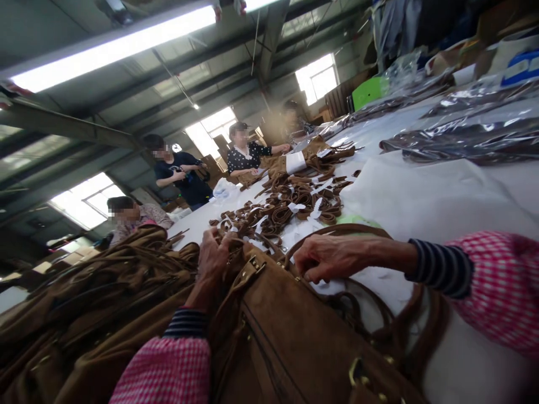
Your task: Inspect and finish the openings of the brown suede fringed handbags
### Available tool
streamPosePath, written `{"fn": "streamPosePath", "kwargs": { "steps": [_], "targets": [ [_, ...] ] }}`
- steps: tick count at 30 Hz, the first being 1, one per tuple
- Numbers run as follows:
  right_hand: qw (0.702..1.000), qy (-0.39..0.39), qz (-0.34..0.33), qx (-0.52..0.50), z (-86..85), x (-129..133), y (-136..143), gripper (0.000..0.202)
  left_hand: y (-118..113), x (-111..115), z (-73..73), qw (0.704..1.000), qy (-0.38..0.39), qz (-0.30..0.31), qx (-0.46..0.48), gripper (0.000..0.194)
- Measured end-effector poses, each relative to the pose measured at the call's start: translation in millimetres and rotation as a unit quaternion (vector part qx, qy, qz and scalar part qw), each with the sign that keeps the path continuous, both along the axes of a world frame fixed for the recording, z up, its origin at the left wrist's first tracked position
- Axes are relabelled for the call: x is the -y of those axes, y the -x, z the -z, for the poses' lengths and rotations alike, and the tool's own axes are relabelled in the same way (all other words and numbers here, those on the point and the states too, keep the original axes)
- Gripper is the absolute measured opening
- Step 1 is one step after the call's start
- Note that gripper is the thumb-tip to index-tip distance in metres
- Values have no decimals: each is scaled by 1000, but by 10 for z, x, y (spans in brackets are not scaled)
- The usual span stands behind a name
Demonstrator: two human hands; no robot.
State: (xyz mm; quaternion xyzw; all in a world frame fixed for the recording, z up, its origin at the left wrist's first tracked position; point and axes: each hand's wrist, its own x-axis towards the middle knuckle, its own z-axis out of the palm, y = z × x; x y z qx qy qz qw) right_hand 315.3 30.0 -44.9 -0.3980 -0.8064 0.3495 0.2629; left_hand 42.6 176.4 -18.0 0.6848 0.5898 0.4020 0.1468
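A brown suede-like bag (pixel 290 320) with gold metal fittings and a zip lies in front of me. At its upper left edge is my left hand (pixel 213 258), fingers bent against the brown material; what they hold is hard to make out. My right hand (pixel 322 258) is closed at the bag's upper right edge, beside a curved brown strap (pixel 357 228), its fingertips partly hidden. More brown bags (pixel 105 292) are heaped on the left.
Coiled brown straps with white paper pieces (pixel 290 205) lie across the white table (pixel 458 196). Plastic-wrapped brown items (pixel 467 143) and a green object (pixel 367 93) are at the back right. Several people are beyond the table, one in a dotted top (pixel 256 151).
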Motion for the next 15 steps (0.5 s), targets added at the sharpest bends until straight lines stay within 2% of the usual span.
{"fn": "streamPosePath", "kwargs": {
  "steps": [2, 4, 5, 7, 9, 11, 13, 15],
  "targets": [
    [999, -27, -19, 17, 26, 38, 32, 20, -44, 385, -164, 982, -86, 88, -146, 53],
    [998, -59, -17, 16, 49, 68, 52, 22, -92, 786, -229, 916, -150, 211, -305, 52],
    [997, -73, -17, 15, 62, 80, 54, 23, -108, 959, -212, 880, -155, 264, -362, 49],
    [995, -93, -13, 12, 96, 101, 41, 23, -113, 1203, -85, 846, -122, 322, -407, 41],
    [995, -97, -7, 11, 135, 116, 13, 22, -84, 1295, 101, 850, -85, 323, -406, 42],
    [997, -76, -14, 13, 165, 134, -18, 18, -47, 1273, 254, 864, -68, 305, -394, 44],
    [998, -50, -23, 23, 165, 181, -39, 14, -22, 1210, 322, 869, -63, 298, -391, 44],
    [997, -69, 10, 33, 130, 287, -49, 13, -18, 1175, 308, 866, -61, 297, -398, 43]
  ]
}}
